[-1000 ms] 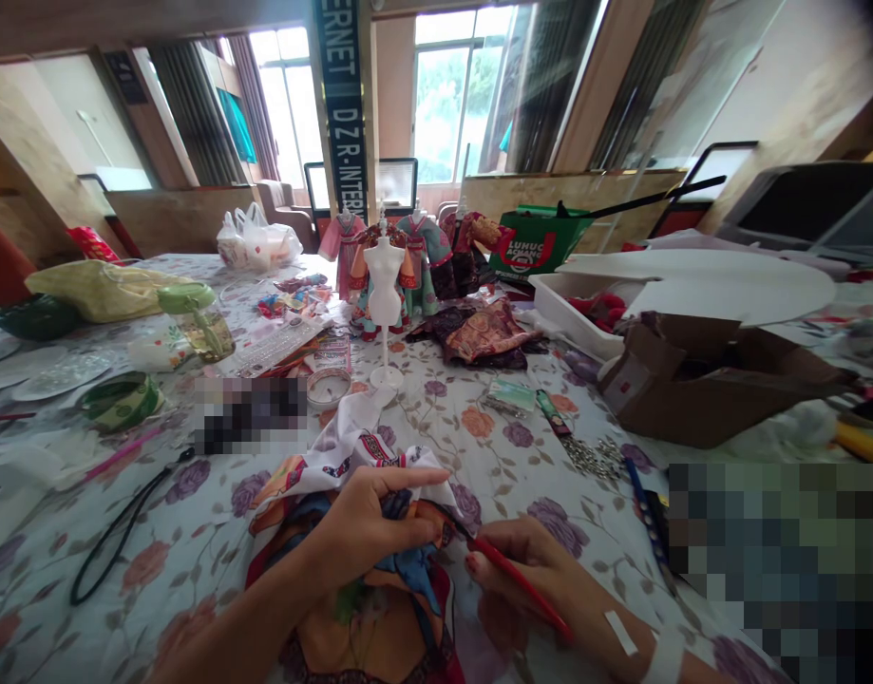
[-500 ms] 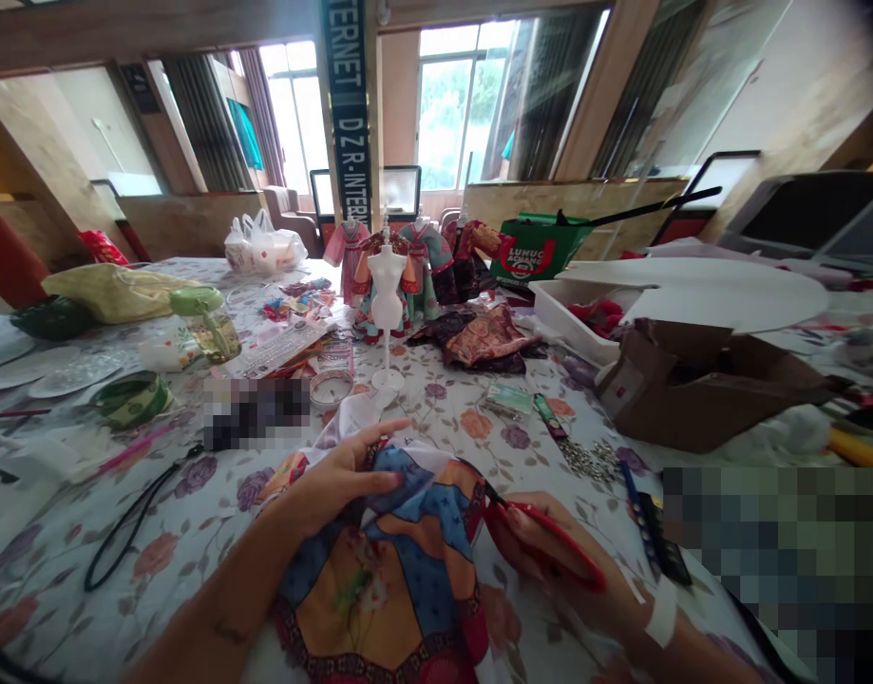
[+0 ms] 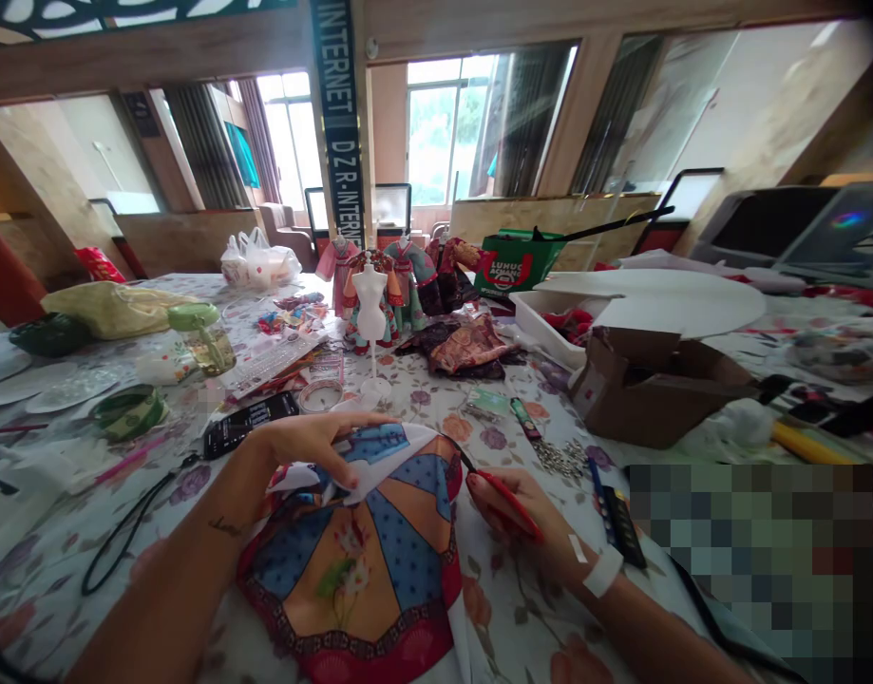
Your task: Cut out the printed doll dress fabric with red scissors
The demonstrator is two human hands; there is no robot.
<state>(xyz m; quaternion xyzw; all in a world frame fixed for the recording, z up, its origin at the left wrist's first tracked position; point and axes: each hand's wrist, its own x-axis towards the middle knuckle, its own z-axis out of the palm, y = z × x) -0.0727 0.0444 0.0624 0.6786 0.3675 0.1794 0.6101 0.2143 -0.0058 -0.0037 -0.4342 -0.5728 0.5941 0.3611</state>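
A patterned cloth (image 3: 408,532) in blue, orange and red, with white edges, lies spread at the front of the table. My left hand (image 3: 318,446) is closed on its upper left part, thumb on top. To the right, my right hand (image 3: 511,508) is wrapped round the red handles of a pair of scissors (image 3: 503,503). The dark blades point up and left to the cloth's upper right edge; their tips are partly hidden there. Strips of white tape stick to my right wrist. Behind the cloth stands a small white mannequin (image 3: 371,304).
Dressed doll-size mannequins (image 3: 408,275) stand behind. Dark red fabric (image 3: 471,344) lies near them. On the right are a brown cardboard box (image 3: 642,399), a white tray (image 3: 532,332) and small metal pieces (image 3: 560,456). A black phone (image 3: 243,423) and green tape roll (image 3: 129,411) lie left.
The cloth is spread flatter and shows more of its pattern. My left hand has shifted left, and my right hand with the scissors has moved slightly left and up. The view has turned a little.
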